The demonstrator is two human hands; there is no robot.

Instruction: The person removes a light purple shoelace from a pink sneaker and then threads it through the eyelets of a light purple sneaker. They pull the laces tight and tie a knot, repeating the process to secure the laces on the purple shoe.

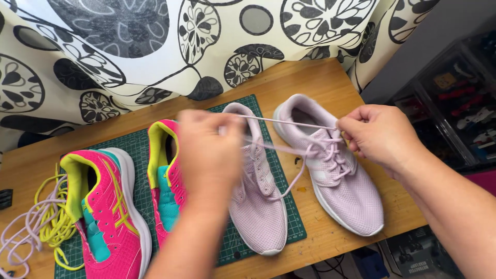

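Observation:
Two pale lilac sneakers lie side by side; the right one (345,181) is partly laced, the left one (261,206) sits on the green cutting mat (279,227). My right hand (380,135) pinches the lilac lace (289,122) at the right sneaker's top eyelets. My left hand (209,150), blurred, grips the other end of that lace, which runs taut between both hands above the shoes.
Two pink sneakers with yellow and teal trim (111,206) (165,175) lie on the mat at left. Loose yellow laces (51,222) and lilac laces (20,232) pile at the table's left edge. A patterned curtain (155,46) hangs behind; shelving (460,98) stands at right.

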